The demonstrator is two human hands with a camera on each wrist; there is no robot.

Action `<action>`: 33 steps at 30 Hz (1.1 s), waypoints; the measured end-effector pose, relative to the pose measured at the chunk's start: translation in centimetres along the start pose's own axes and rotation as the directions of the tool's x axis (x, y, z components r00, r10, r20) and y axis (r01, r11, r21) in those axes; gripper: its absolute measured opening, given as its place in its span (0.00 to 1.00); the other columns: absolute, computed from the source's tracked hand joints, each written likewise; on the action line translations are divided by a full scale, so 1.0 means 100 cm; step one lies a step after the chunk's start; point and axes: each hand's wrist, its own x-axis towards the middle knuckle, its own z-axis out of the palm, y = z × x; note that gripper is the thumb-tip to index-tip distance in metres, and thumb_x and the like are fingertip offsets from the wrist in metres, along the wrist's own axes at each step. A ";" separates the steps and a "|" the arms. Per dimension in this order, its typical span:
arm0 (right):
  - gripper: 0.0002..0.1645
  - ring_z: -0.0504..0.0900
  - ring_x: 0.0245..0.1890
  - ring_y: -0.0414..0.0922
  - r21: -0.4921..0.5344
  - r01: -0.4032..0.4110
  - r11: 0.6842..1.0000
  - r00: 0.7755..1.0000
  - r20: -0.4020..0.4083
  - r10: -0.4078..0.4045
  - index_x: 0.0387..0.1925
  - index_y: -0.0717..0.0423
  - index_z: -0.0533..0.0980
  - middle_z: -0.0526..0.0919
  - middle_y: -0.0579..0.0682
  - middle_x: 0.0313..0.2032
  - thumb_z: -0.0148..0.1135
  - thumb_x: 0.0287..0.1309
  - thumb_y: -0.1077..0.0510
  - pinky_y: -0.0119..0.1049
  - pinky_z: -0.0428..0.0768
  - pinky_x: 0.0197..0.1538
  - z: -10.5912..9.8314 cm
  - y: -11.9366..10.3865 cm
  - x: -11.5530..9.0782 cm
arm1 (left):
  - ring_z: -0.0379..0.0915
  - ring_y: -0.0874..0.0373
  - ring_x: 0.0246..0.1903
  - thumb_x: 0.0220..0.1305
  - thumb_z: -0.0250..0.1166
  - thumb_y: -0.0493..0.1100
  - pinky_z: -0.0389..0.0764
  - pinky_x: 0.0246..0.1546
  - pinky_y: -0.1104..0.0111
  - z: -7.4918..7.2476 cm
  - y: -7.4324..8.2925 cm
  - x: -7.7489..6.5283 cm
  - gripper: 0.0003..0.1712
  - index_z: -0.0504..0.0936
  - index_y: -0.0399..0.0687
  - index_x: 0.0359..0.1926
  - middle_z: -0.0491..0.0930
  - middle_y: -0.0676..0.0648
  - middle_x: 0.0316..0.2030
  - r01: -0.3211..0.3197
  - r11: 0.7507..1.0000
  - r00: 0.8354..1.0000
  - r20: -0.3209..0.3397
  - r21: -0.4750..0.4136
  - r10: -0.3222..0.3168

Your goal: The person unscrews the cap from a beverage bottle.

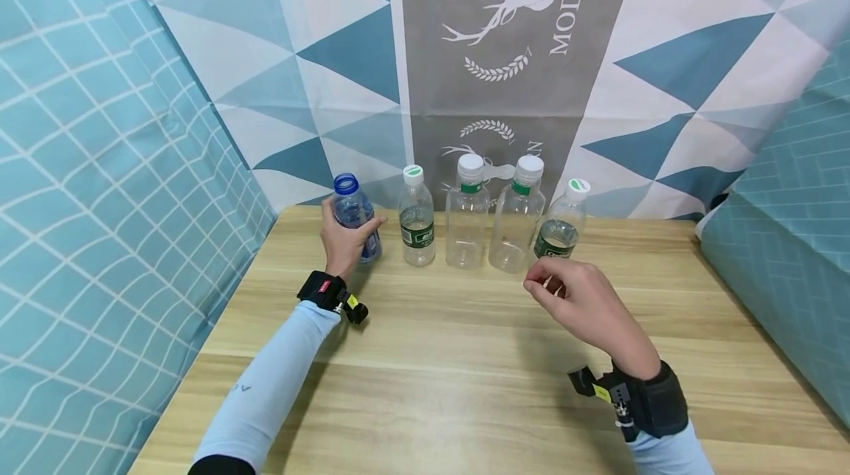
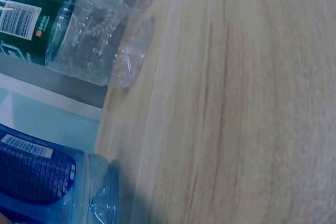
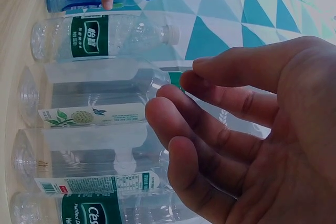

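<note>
At the left end of a row of bottles, my left hand (image 1: 341, 243) grips a blue-tinted plastic bottle (image 1: 352, 206) standing on the table. Its blue label (image 2: 37, 171) and base show in the left wrist view. My right hand (image 1: 584, 302) is raised in front of the row's right end, fingers loosely bent and holding nothing; the right wrist view shows its bare fingers (image 3: 184, 169). Nearest to it stands a clear bottle with a green label (image 1: 556, 235), partly hidden by the hand. A similar green-labelled bottle (image 1: 417, 220) stands beside the blue one.
Between the green-labelled bottles are two larger clear bottles, one on the left (image 1: 466, 228) and one on the right (image 1: 516, 228), both white-capped. The wooden table (image 1: 425, 372) backs onto a patterned cloth (image 1: 345, 54). Blue cloth hangs at left (image 1: 86, 202) and right (image 1: 790, 239).
</note>
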 end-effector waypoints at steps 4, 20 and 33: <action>0.04 0.79 0.29 0.34 -0.001 0.003 1.000 1.000 0.000 -0.003 0.34 0.47 0.84 0.84 0.39 0.28 0.68 0.65 0.60 0.30 0.79 0.33 0.001 0.000 0.001 | 0.69 0.42 0.68 0.53 0.81 0.45 0.71 0.68 0.43 -0.001 -0.002 0.001 0.53 0.59 0.57 0.74 0.70 0.39 0.68 0.021 1.000 0.999 0.028 0.008 -0.021; 0.03 0.79 0.29 0.34 0.005 -0.013 1.000 0.999 0.037 0.013 0.35 0.49 0.84 0.85 0.40 0.28 0.68 0.65 0.60 0.30 0.79 0.33 0.002 0.001 0.000 | 0.59 0.39 0.75 0.48 0.84 0.48 0.64 0.74 0.44 -0.007 0.001 -0.005 0.70 0.43 0.56 0.79 0.56 0.35 0.77 0.028 0.996 0.996 0.080 0.079 -0.035; 0.03 0.79 0.29 0.34 0.012 0.011 1.000 1.000 -0.007 -0.011 0.35 0.48 0.84 0.85 0.39 0.28 0.68 0.66 0.59 0.29 0.79 0.32 -0.002 -0.001 0.000 | 0.65 0.40 0.63 0.55 0.74 0.37 0.70 0.64 0.45 0.022 0.049 -0.087 0.44 0.61 0.35 0.68 0.67 0.31 0.64 -0.412 0.911 0.906 -0.102 0.020 0.412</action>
